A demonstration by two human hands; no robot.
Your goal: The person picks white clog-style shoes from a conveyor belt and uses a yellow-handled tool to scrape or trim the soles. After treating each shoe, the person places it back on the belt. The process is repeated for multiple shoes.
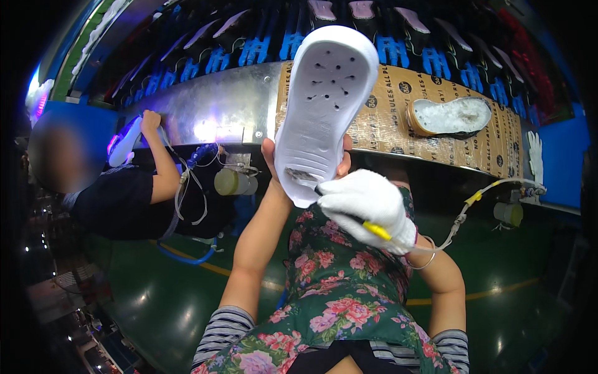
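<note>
A white shoe sole (327,112) with small dark holes in its upper half is held up in front of me. My bare left hand (270,157) wraps around its lower part from behind, fingers showing on both edges. Near the sole's lower end is a greyish, wet-looking patch. My right hand (364,202), in a white glove, is closed on a pen-like tool (377,230) with a yellow handle. The tool's dark tip is beside the lower right edge of the sole; I cannot tell if it touches. A pale hose (458,219) runs from my right wrist toward the bench.
A tan-rimmed sole-shaped piece (451,116) with a smeared white inside lies on printed cardboard (380,134). Behind the metal bench (224,103) stand blue racks (392,51) carrying pinkish soles. At right hangs a white glove (535,156). A co-worker (124,199) handles another sole at left.
</note>
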